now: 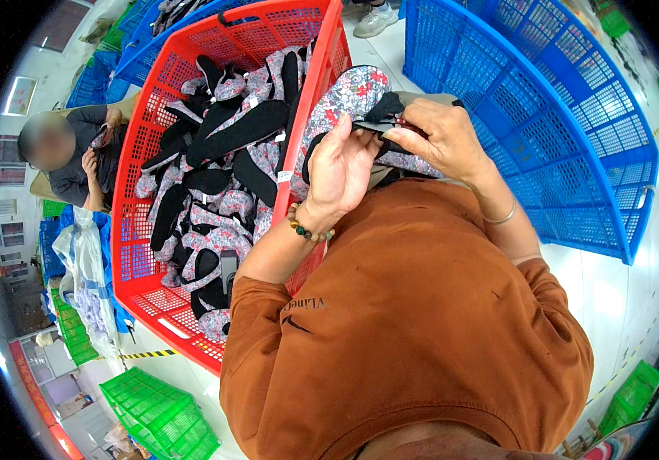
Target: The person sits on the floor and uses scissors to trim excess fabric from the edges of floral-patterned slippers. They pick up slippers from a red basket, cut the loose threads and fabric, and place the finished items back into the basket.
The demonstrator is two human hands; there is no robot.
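Note:
At my chest, both hands work on a floral slipper with black edging (381, 113). My left hand (338, 170) supports it from the left, thumb up, with its fingers curled partly out of sight behind the black part. My right hand (443, 136) pinches the black edge between thumb and fingers; a small dark red bit shows at the fingertips, too small to name. Just beyond my hands lies grey floral fabric with red flowers (348, 90), perhaps part of another slipper. To the left, a red plastic basket (322, 100) holds many floral slippers with black soles (241, 130).
Blue plastic crates (498, 100) stand at the right. A green crate (162, 414) sits on the floor at the lower left. Beyond the red basket, another person (84, 157) in dark clothes handles a small item. A shoe (376, 21) shows at the top.

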